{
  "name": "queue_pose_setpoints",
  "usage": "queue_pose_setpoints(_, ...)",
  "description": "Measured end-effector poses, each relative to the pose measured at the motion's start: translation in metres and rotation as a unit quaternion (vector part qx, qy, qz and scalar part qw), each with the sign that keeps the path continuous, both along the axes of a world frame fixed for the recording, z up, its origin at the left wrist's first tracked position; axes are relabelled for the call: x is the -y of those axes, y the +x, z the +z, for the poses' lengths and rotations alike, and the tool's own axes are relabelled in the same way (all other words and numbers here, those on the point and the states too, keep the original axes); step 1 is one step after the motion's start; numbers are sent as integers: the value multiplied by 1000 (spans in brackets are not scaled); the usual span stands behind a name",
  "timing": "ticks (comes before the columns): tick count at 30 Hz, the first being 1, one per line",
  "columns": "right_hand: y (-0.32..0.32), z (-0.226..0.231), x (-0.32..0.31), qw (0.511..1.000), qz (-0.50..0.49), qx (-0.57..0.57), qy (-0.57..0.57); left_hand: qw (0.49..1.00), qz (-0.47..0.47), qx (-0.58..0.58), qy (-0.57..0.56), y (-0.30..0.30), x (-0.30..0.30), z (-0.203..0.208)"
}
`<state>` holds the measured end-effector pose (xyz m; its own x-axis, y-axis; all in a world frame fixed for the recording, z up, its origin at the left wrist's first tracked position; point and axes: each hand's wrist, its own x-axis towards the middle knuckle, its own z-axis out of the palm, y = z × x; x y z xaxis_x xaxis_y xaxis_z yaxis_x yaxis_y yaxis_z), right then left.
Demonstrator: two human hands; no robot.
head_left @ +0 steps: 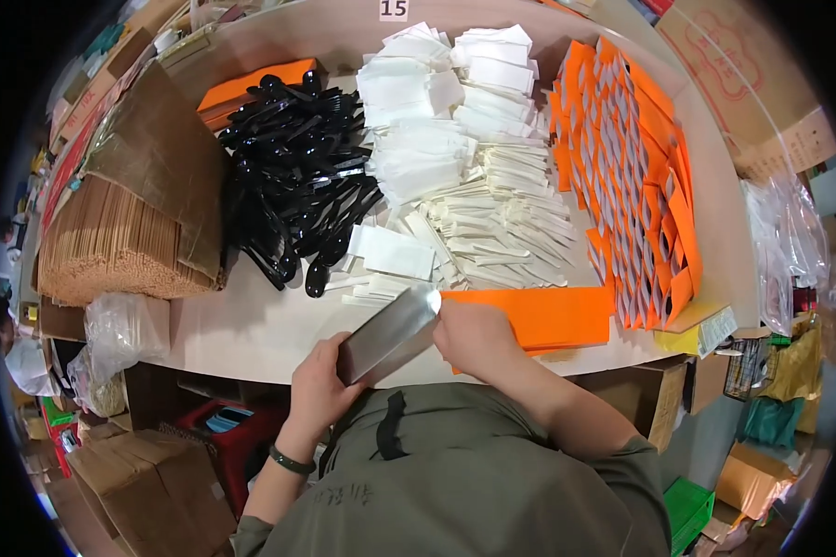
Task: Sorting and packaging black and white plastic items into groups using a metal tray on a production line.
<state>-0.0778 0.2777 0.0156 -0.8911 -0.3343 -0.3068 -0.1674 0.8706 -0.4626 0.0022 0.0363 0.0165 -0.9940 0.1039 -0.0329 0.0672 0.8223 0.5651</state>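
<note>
My left hand is wrapped round the lower end of a grey metal trough, which slants up to the right in front of my body. At its upper right end my right hand is closed, fingers curled in; whatever they pinch is hidden. Beside and under that hand lies a stack of flat orange paper sleeves. Just beyond the trough lie a folded white napkin and several slim cream paper packets. Black plastic spoons and forks are heaped farther left.
White napkin stacks stand at the table's middle back. Orange sleeves in overlapping rows fill the right side. On the left, an open cardboard box holds packed brown sticks. Clear plastic bags hang at the table's front left.
</note>
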Motion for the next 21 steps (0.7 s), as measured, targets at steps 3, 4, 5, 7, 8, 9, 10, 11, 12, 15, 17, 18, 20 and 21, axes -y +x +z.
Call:
queue_pose_setpoints(3,-5,0,-3,999,2,26,-48,994,-78,62,-41,-9,16,15)
queue_pose_setpoints(4,0,-4,2,999,3,25,-46,986,-118,98,-62,-13,18,17)
queue_pose_setpoints(5,9,-9,12,997,16,-14,-71,985,-144,89,-44,-25,13,15)
queue_pose_setpoints(7,18,-8,25,987,69,-52,-138,982,-173,75,-29,-44,-4,14)
queue_pose_setpoints(8,13,-3,24,986,76,-56,-138,976,-207,62,-16,-48,-11,15)
queue_pose_setpoints(9,2,6,20,987,35,-44,-150,975,-210,64,-39,-51,-16,20)
queue_pose_setpoints(10,-11,13,16,986,-3,-32,-166,976,-204,59,-42,-50,-14,19)
queue_pose_setpoints(11,-33,18,8,989,-33,-48,-138,980,-196,-17,-13,-47,-12,14)
queue_pose_setpoints(12,-55,19,0,986,-56,-84,-135,977,-190,-92,16,-42,-10,8)
queue_pose_setpoints(15,-86,-22,-23,983,-79,-79,-145,983,-158,-82,41,-37,-10,-5)
queue_pose_setpoints(17,-104,-27,-27,984,-63,-42,-163,985,-145,-81,50,-41,-5,1)
queue_pose_setpoints(18,-97,-23,-25,985,-94,-65,-128,986,-135,-87,47,-41,2,-1)
queue_pose_setpoints(20,-88,-9,-28,984,-135,-85,-78,989,-64,-129,45,-32,22,-4)
queue_pose_setpoints(21,-85,-1,-33,983,-150,-86,-58,991,-14,-123,53,-26,33,-4)
